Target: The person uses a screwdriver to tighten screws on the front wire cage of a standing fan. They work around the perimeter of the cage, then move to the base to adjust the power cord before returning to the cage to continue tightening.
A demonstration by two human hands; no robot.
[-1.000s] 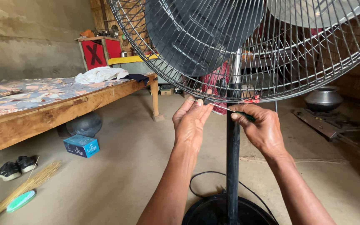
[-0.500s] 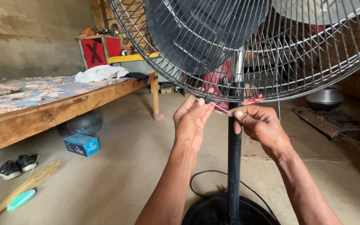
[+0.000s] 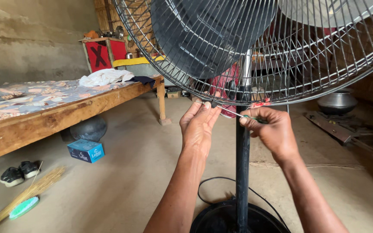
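Left hand: left hand [image 3: 199, 127] is raised to the lower rim of the fan grille [image 3: 324, 56], its fingertips pinched together on the rim wire where the tip of the screwdriver [image 3: 234, 113] meets it.
Right hand: right hand [image 3: 270, 129] is clenched round the handle of the screwdriver, whose thin metal shaft runs leftward and slightly up to the left fingertips.
Fan: a tall pedestal fan, dark blades behind the round wire grille, stands right in front of the person; its black pole [image 3: 241, 172] drops between the two forearms to a round black base [image 3: 234, 218] on the floor.
Cable: a black cord [image 3: 208, 185] loops on the floor just beside the base.
Floor: bare, pale packed earth floor [image 3: 130, 181], dusty and uneven.
Left side of room: a low wooden bed [image 3: 44, 121] with a patterned cover runs along a rough grey wall; white and dark cloth lies bunched at its far end.
Under and before the bed: a dark round pot [image 3: 89, 128], a blue carton [image 3: 86, 150], a pair of black shoes [image 3: 20, 171], and a straw broom [image 3: 26, 194] lying flat.
Back of room: a red cabinet [image 3: 104, 54] stands beyond the bed.
Right side: a metal pot [image 3: 336, 102] sits on the floor, with flat dark planks near it.
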